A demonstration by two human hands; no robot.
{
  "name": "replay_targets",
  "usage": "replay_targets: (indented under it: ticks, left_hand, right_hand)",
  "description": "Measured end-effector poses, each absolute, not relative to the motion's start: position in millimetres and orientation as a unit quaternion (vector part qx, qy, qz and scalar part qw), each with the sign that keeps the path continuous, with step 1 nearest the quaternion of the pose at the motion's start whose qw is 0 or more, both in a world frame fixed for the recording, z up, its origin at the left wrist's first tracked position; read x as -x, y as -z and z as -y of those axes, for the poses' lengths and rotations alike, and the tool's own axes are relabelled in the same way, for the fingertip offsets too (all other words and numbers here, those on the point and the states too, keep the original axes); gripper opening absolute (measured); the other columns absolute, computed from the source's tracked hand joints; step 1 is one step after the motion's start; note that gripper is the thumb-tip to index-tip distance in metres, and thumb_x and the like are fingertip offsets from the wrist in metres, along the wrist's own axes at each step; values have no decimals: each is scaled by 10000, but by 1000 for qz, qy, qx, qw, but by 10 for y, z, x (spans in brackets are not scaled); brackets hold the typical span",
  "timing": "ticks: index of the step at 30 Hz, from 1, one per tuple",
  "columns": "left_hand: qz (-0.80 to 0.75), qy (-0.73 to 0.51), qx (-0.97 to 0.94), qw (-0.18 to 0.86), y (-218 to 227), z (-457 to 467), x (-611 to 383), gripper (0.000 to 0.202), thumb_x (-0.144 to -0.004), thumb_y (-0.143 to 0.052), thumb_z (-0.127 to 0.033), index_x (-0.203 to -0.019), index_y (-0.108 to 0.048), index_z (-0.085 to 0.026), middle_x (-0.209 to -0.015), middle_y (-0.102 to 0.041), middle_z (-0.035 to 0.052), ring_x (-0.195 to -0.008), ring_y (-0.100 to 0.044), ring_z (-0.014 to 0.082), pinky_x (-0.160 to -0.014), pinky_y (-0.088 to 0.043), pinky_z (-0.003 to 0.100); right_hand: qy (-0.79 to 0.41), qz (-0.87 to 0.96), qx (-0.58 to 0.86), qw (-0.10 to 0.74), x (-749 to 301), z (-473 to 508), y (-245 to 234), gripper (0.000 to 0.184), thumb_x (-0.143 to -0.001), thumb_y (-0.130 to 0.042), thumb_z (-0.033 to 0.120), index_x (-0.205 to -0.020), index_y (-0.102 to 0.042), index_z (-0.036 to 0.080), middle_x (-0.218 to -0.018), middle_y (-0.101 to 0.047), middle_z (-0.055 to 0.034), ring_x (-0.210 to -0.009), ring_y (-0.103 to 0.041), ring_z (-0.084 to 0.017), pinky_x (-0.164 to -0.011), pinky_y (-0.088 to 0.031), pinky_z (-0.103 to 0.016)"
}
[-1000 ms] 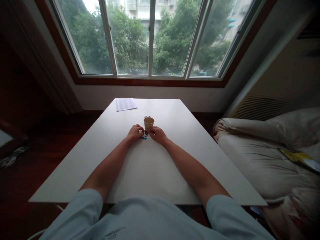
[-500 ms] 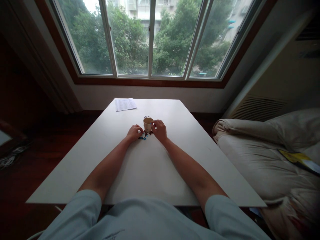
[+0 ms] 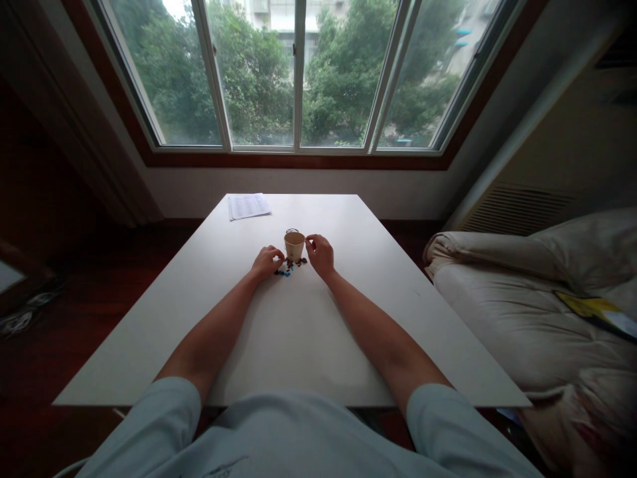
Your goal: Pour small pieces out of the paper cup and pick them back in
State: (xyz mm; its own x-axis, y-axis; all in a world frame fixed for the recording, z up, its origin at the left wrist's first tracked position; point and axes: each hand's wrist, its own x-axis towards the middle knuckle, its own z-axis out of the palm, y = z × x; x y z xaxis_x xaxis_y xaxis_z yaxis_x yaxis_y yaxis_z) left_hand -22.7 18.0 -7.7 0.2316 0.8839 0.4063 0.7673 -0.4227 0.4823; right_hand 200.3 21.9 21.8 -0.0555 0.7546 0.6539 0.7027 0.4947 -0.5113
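Past the white tabletop (image 3: 298, 358), a window (image 3: 328, 86) fills twelve o'clock. Centrally stands a cup (image 3: 294, 249), likely light and easily dented, best held round its wall; small pieces (image 3: 287, 273), probably hard, lie at its six o'clock. Left hand (image 3: 267, 261) at eight, right hand (image 3: 320, 254) at three: both curl nearly to a pinch, contents unclear.
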Motion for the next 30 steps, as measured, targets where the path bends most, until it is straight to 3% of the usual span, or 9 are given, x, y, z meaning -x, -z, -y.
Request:
replay_targets:
  ticks: [13, 22, 30]
  left_hand:
    - [-545, -531, -623, 179, -172, -141, 29, 200, -878, -539, -338, -936, -666, -195, -929, -704, 33, -850, -615, 155, -763, -488, 276]
    - [-597, -514, -600, 138, -337, -13, -220, 218, -880, -534, -352, -969, -677, -213, -722, -632, -11, -679, -563, 135, -640, -414, 253]
    - [-574, -530, -597, 184, -382, -30, -228, 211, -851, -572, -352, -935, -685, -195, -616, -538, -42, -570, -483, 107, -558, -355, 228]
  right_hand:
    - [-39, 715, 510, 476, -2123, -261, -40, 209, -928, -438, 265, -920, -634, 192, -780, -588, -39, -737, -523, -184, -716, -414, -288]
    - [-53, 734, 502, 454, -2064, -176, -103, 220, -921, -443, 254, -952, -651, 188, -825, -622, -52, -763, -545, -184, -747, -429, -285]
    - [-57, 733, 489, 470, -2052, -175, -63, 210, -914, -474, 285, -930, -664, 199, -739, -605, -14, -695, -526, -158, -690, -411, -258]
